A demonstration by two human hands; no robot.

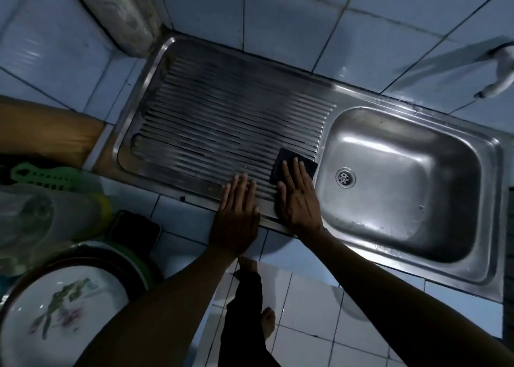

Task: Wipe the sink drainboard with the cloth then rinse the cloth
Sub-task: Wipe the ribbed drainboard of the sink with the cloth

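Head view: the cloth (293, 166), dark and folded square, lies on the ribbed drainboard (228, 116) at its near right corner, just beside the rim of the basin (400, 177); the right hand (296, 197) lies flat on it, fingers straight and together, pressing it down rather than gripping it; the left hand (236, 213) rests flat and released on the near edge of the drainboard, just beside the right, fingers straight, holding nothing.

The step in hand seems to be the wiping, and most of the ribbed surface toward the far and left edges looks yet to be covered; it would go best if the strokes follow the ribs, not cross them, so the cloth reaches into the grooves; keep the palm spread so the square does not bunch or slip out from under the fingers; work from the far left corner toward the basin, so the dirt and water are pushed into it; the left hand can stay as a brace on the near edge; the tap (498, 74) at the far right serves for rinsing afterwards.
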